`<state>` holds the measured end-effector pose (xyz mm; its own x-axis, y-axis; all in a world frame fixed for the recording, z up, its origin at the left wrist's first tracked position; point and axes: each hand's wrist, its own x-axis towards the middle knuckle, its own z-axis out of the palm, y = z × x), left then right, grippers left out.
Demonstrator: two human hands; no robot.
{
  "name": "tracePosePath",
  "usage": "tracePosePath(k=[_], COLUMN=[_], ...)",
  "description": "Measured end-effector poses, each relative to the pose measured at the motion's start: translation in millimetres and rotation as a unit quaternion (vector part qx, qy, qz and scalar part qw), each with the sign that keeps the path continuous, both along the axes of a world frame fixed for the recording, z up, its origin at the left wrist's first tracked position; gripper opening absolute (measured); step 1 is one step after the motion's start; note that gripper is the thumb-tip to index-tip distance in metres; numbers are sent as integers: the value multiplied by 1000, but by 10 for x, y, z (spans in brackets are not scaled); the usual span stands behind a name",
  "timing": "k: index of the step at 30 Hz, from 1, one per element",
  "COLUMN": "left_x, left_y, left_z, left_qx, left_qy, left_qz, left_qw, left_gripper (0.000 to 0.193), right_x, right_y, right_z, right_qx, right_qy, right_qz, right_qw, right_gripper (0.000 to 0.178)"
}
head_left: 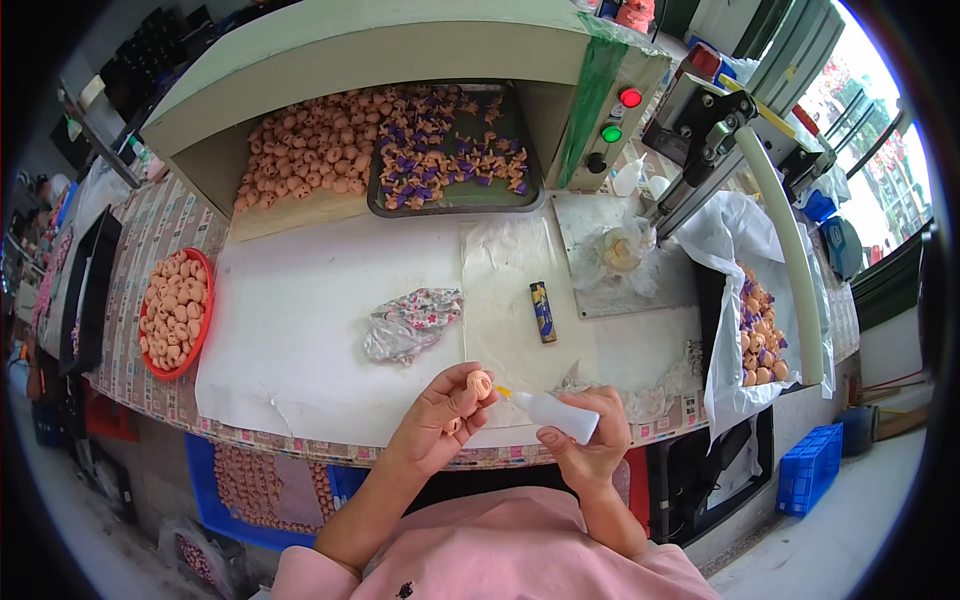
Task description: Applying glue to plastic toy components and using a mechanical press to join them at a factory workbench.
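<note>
Between the fingertips of my left hand [432, 424] is a small peach-coloured doll head [479, 384], its hollow side showing. Another peach piece [453, 426] sits lower in the same hand, partly covered by the fingers. My right hand [592, 447] is wrapped round a white squeeze bottle [556, 414], tilted so its yellow tip [503, 392] reaches the edge of the head. I cannot tell whether anything flows from it. Beyond my hands lie a crumpled floral cloth [412, 325] and a dark blue and yellow tube [542, 312].
Under a pale metal housing [400, 60] are a heap of doll heads [310, 140] and a dark tray [460, 205] of purple-and-peach figure bodies. A red basket [207, 300] of heads stands left. At right are a lever press [700, 180] and a plastic-lined box [722, 340] of figures.
</note>
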<state>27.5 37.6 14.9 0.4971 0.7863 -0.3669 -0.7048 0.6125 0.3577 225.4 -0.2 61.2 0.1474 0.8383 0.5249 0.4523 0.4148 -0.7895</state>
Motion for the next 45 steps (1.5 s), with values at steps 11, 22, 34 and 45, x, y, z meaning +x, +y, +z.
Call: tracePosePath(k=[11, 22, 34, 45], left_x=[-24, 4, 77, 90], left_y=[34, 32, 3, 1], left_z=[-9, -18, -64, -117], left_qx=[3, -3, 23, 24], left_qy=[10, 15, 18, 11], left_qz=[-12, -1, 29, 27], left_qw=[1000, 1000, 999, 999], left_gripper=[31, 28, 32, 33], right_x=[-72, -32, 4, 18], right_y=[43, 33, -50, -55], right_z=[-18, -49, -28, -43], right_qx=[-9, -9, -34, -32], right_qy=[-16, -31, 4, -3], right_qz=[7, -12, -28, -7], right_qw=[1000, 999, 999, 999], right_gripper=[41, 38, 41, 40])
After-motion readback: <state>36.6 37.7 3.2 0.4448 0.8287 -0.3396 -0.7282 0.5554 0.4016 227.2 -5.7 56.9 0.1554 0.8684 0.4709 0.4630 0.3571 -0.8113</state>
